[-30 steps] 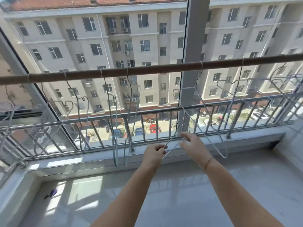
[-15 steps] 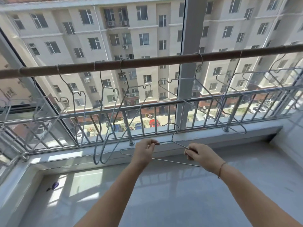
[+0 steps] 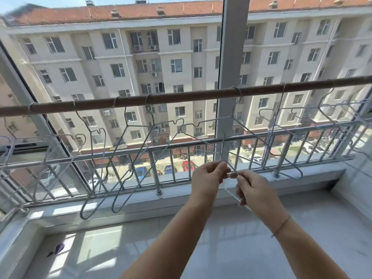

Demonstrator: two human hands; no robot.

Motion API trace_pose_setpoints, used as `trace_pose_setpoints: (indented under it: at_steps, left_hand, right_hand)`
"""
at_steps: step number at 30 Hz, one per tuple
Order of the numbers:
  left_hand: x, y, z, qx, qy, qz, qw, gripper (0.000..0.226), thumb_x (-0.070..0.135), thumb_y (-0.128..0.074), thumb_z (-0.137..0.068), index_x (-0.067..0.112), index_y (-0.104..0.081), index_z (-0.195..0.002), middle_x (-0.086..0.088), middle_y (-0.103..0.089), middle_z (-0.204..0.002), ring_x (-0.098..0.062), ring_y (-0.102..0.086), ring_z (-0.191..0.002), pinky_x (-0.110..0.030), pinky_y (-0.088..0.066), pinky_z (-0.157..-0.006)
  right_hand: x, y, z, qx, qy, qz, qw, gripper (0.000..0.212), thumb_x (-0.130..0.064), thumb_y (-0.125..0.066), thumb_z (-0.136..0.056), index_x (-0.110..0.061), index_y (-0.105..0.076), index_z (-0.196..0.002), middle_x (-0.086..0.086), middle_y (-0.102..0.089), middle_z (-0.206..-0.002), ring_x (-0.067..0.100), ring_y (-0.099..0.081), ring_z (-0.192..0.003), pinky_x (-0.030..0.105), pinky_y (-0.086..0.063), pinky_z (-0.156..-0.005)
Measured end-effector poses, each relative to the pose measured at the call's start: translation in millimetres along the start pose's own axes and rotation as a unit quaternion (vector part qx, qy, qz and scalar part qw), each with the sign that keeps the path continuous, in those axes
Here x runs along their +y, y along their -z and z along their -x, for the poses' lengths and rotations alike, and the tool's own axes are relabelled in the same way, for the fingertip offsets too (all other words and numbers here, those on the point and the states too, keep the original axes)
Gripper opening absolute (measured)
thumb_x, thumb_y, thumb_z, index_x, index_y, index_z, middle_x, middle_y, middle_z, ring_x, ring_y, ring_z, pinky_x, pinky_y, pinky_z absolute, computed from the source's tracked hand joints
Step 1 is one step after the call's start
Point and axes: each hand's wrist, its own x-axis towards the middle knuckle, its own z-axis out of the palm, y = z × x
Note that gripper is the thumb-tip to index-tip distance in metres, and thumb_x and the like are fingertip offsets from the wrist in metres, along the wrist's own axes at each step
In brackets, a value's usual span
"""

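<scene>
I hold a thin metal wire hanger (image 3: pixel 226 158) in front of the window railing. My left hand (image 3: pixel 208 181) pinches it from the left. My right hand (image 3: pixel 255 190) grips it from the right, and a length of wire runs down under that hand. The two hands almost touch. A brown clothes rod (image 3: pixel 181 97) crosses the view above them. Several other wire hangers (image 3: pixel 128 158) hang from the rod, tilted at different angles.
A steel railing (image 3: pixel 157 174) stands against the big window, with a grey window post (image 3: pixel 231 67) behind the rod. The white tiled sill (image 3: pixel 201 248) lies below my arms. A small purple object (image 3: pixel 58 248) lies at its left.
The hanger was off the rod and held flat with hands apart; now my hands have come together on it. The view has tilted up.
</scene>
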Motion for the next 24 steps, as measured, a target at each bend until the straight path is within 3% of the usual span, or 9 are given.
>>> trace_pose_setpoints:
  at_steps: [4, 7, 13, 16, 20, 24]
  left_hand:
    - [31, -10, -13, 0.005, -0.028, 0.016, 0.999, 0.006, 0.01, -0.065, -0.084, 0.012, -0.07, -0.083, 0.0, -0.067, -0.068, -0.009, -0.059, -0.062, -0.014, -0.047, -0.058]
    - [49, -13, -23, 0.012, -0.044, 0.011, 0.999, 0.007, 0.009, -0.064, -0.085, 0.009, -0.07, -0.087, -0.003, -0.067, -0.07, -0.012, -0.06, -0.065, -0.018, -0.045, -0.062]
    - [79, -19, -41, 0.024, -0.06, -0.006, 0.998, 0.027, 0.006, -0.061, -0.086, 0.017, -0.066, -0.062, 0.005, -0.064, -0.051, -0.008, -0.057, -0.052, -0.022, -0.043, -0.06]
    - [86, -18, -50, 0.034, -0.043, 0.007, 0.998, 0.024, 0.002, -0.059, -0.086, 0.011, -0.065, -0.064, -0.003, -0.062, -0.059, -0.01, -0.055, -0.053, -0.021, -0.045, -0.058]
    - [85, -16, -61, 0.048, -0.023, 0.015, 0.998, 0.025, -0.001, -0.058, -0.086, 0.012, -0.064, -0.066, -0.006, -0.061, -0.064, -0.014, -0.053, -0.059, -0.023, -0.045, -0.062]
    - [79, -14, -69, 0.05, -0.011, 0.027, 0.998, 0.009, 0.001, -0.061, -0.085, 0.007, -0.066, -0.088, -0.006, -0.063, -0.071, -0.015, -0.056, -0.067, -0.025, -0.047, -0.068]
  right_hand:
    - [-32, 6, -16, 0.006, 0.04, -0.001, 0.999, 0.021, -0.009, -0.041, -0.095, -0.012, -0.061, -0.089, 0.001, -0.052, -0.055, 0.014, -0.05, -0.051, 0.024, -0.048, -0.045]
    - [-52, 7, -28, 0.018, 0.055, -0.003, 0.998, 0.02, -0.01, -0.041, -0.095, -0.012, -0.06, -0.09, 0.003, -0.053, -0.057, 0.014, -0.051, -0.053, 0.027, -0.05, -0.047]
    - [-75, 8, -58, 0.029, 0.055, 0.009, 0.998, 0.024, -0.007, -0.038, -0.094, -0.006, -0.062, -0.094, 0.006, -0.057, -0.06, 0.016, -0.055, -0.055, 0.035, -0.055, -0.053]
    - [-76, 2, -74, 0.024, 0.037, 0.006, 0.999, 0.024, -0.007, -0.037, -0.094, -0.005, -0.061, -0.095, 0.007, -0.059, -0.061, 0.021, -0.057, -0.058, 0.041, -0.058, -0.06]
    - [-74, -6, -88, 0.017, 0.006, 0.003, 1.0, 0.024, -0.007, -0.036, -0.094, -0.004, -0.06, -0.098, 0.008, -0.06, -0.064, 0.02, -0.058, -0.059, 0.033, -0.053, -0.055]
    - [-77, -9, -92, 0.01, -0.002, -0.005, 1.0, 0.023, -0.006, -0.035, -0.094, -0.006, -0.059, -0.093, 0.009, -0.059, -0.064, 0.017, -0.058, -0.057, 0.031, -0.053, -0.053]
